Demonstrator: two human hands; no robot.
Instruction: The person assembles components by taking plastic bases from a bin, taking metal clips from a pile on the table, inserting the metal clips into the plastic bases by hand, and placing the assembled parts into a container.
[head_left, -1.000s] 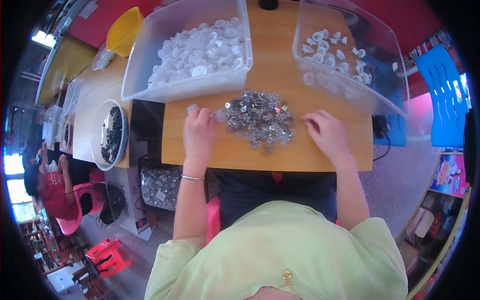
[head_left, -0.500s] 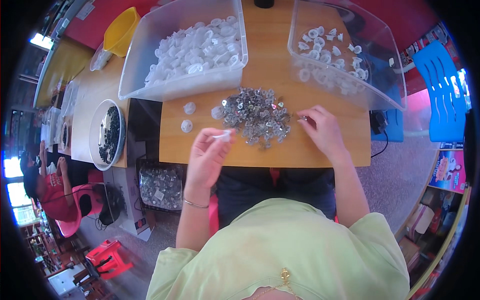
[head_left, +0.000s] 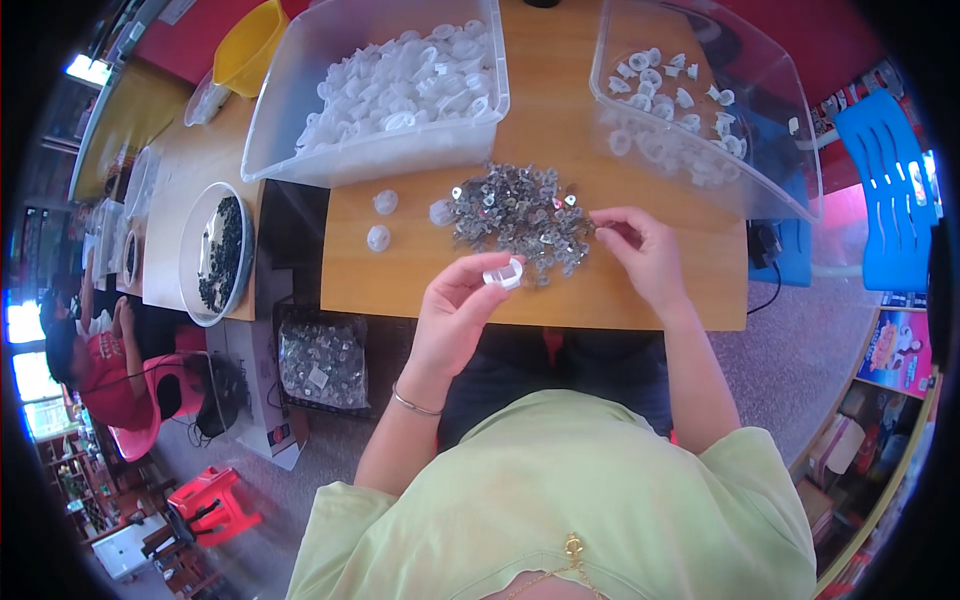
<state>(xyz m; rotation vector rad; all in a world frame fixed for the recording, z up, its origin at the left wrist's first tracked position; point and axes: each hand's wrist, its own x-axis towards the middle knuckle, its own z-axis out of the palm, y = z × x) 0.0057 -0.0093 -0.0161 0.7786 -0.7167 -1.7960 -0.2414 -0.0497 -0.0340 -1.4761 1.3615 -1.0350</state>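
Note:
Between thumb and fingers of my left hand is a small white plastic cap, its rectangular opening facing up. It is held just in front of a pile of small shiny metal pieces on the table. My right hand is closed in a pinch at the pile's right edge. A small metal piece shows at its fingertips, mostly covered by them. Left of the pile lie three round white caps, one nearest me and another touching the pile.
A clear bin heaped with white caps stands at the back left. Another clear bin at the back right holds fewer white parts. To the left are a white bowl of dark pieces, a yellow basin and a seated person.
My left hand has moved right with the white cap and turned its opening into view. My right hand has shifted slightly left and up, its fingertips now at the pile's edge.

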